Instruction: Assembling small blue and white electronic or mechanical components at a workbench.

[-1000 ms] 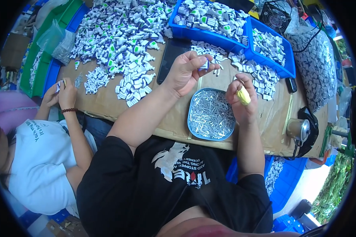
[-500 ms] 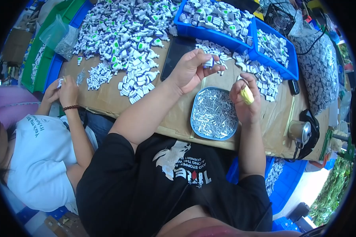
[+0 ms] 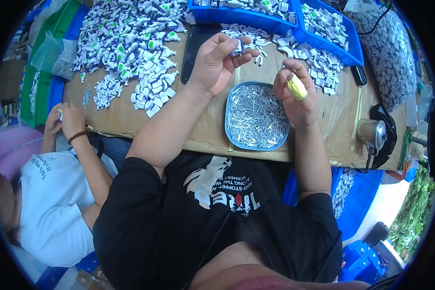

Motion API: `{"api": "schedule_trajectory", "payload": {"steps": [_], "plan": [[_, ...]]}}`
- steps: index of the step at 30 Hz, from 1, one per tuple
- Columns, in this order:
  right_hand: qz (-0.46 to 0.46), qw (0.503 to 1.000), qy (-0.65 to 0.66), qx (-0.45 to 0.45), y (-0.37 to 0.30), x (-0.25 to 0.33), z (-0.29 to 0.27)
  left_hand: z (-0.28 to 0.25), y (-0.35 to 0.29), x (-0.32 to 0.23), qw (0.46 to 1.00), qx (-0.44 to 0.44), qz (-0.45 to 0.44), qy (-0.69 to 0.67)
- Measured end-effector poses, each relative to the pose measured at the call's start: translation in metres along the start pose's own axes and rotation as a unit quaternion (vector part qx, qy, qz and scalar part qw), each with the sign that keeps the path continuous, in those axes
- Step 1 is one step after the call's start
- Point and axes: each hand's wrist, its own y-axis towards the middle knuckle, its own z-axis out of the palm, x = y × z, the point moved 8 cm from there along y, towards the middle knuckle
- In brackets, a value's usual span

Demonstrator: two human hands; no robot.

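My left hand (image 3: 216,63) pinches a small white-and-purple plastic piece (image 3: 238,47) between thumb and fingers, above the far-left side of a shallow blue tray (image 3: 226,112). Thin silvery metal pins (image 3: 256,116) fill that tray. My right hand (image 3: 302,99) is held over the tray's right edge, its fingers curled together. A yellow wrapping (image 3: 296,88) covers one of its digits. Whatever its fingertips hold, if anything, is too small to make out. Small white pieces (image 3: 249,35) lie loose on the table beyond my left hand.
Piles of white-and-purple bottle-shaped pieces (image 3: 125,43) spread across the left of the table. Blue bins (image 3: 355,53) stand at the back, beside a stuffed clear bag (image 3: 384,58). A metal cup (image 3: 369,133) sits at the right. A co-worker's hands (image 3: 67,118) work at the left.
The whole view has shifted, so the table and tray sit higher in the picture. My hands keep nearly the same pose, the left still pinching the plastic piece.
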Motion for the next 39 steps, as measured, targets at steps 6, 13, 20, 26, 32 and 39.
{"api": "schedule_trajectory", "payload": {"steps": [6,13,20,26,32,39], "plan": [[-0.008,1.0,-0.019,-0.003,-0.001,0.002,-0.001,-0.002,0.001,-0.001,1.0,-0.003,0.001,0.011],[0.009,0.998,-0.055,-0.014,-0.001,-0.002,0.002,0.0,0.0,-0.005,1.0,0.003,0.023,0.008],[0.006,0.998,-0.059,-0.013,-0.001,-0.002,0.004,0.002,-0.003,-0.007,1.0,-0.022,0.017,-0.002],[-0.039,0.986,-0.151,-0.061,-0.006,0.003,0.002,0.011,-0.005,0.001,1.0,0.011,-0.009,-0.011],[-0.255,0.849,-0.461,-0.048,-0.013,0.026,0.022,0.025,-0.012,0.02,0.996,0.047,-0.073,0.017],[-0.257,0.831,-0.493,0.023,-0.011,0.034,0.044,0.046,-0.026,0.039,0.977,0.134,-0.138,0.087]]}}
